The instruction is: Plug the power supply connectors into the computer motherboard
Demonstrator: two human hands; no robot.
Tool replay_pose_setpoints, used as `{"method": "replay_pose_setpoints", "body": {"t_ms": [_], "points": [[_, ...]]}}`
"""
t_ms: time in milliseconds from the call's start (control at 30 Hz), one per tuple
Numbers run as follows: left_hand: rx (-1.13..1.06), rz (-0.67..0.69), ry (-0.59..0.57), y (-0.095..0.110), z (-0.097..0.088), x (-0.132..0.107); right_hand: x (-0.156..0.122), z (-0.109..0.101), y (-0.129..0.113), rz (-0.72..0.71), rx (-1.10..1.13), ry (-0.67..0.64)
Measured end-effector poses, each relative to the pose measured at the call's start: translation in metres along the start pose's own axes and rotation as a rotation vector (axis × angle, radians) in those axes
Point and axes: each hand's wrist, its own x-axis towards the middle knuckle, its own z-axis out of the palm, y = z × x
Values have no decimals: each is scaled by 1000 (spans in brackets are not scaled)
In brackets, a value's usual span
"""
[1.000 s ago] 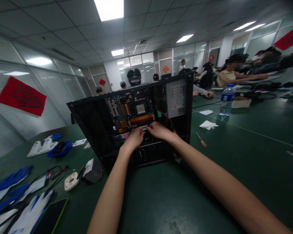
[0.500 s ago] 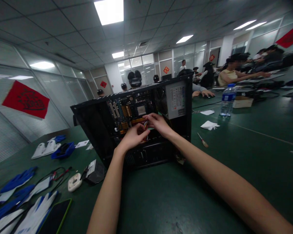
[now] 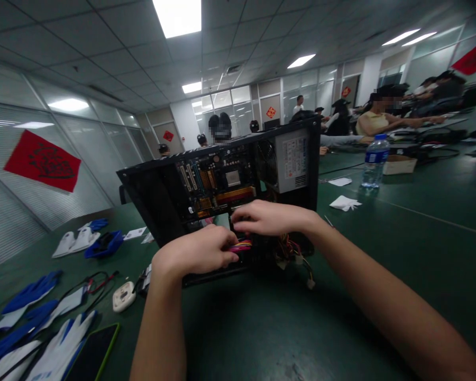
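An open black computer case point(image 3: 153, 198) stands on the table, its inside facing me. My left hand point(image 3: 200, 248) is closed around a bundle of pink, yellow and dark wires point(image 3: 243, 245) in front of the lower part of the case. Just above and to the right is my right hand point(image 3: 269, 218), its fingers curled down at the case's lower opening; what they grip is hidden. Behind the hands show the motherboard point(image 3: 233, 178) and, at upper right, the power supply point(image 3: 291, 163). More cables point(image 3: 287, 246) hang out at lower right, one ending in a white connector point(image 3: 310, 284).
To the left lie blue-and-white gloves point(image 3: 59, 344), a phone point(image 3: 93, 352), a white round-cornered device point(image 3: 124, 296) and a blue tray point(image 3: 103, 246). On the right stand a water bottle point(image 3: 376, 161), a crumpled tissue point(image 3: 345, 203) and a small box point(image 3: 400, 165). Several people sit beyond.
Both hands have moved down from in front of the motherboard to the case's lower part. The wire bundle is now in my left hand, and cables now hang out at lower right.
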Motion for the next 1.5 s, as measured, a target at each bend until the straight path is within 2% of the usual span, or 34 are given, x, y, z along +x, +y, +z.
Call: {"method": "replay_pose_setpoints", "body": {"t_ms": [67,233,367,467,567,767,933,1067,1167,1300,1500], "points": [[-14,79,-21,10,-1,-7,-14,-7,-14,-1,-124,-225],[-3,143,1,23,-9,-23,-41,-16,-47,-94,-269,-281],[-129,305,-3,27,-19,-40,-54,-25,-57,-96,-339,-342],[-220,371,102,31,-24,-47,-66,-36,-62,-100,-357,-242],[-365,376,227,32,-23,-41,-76,-50,-66,-110,-307,-148],[-938,391,364,29,-14,-12,-76,-64,-62,-101,-83,39],[-1201,386,526,28,-9,9,-59,-61,-48,-86,98,156],[-1360,426,502,26,-7,17,-51,-53,-42,-39,350,230],[-1457,433,506,28,-5,22,-47,-44,-42,-38,490,356],[-1537,445,569,34,-2,30,-43,-35,-45,-41,499,505],[-1633,421,674,35,1,33,-39,-28,-47,-6,489,567]]}}
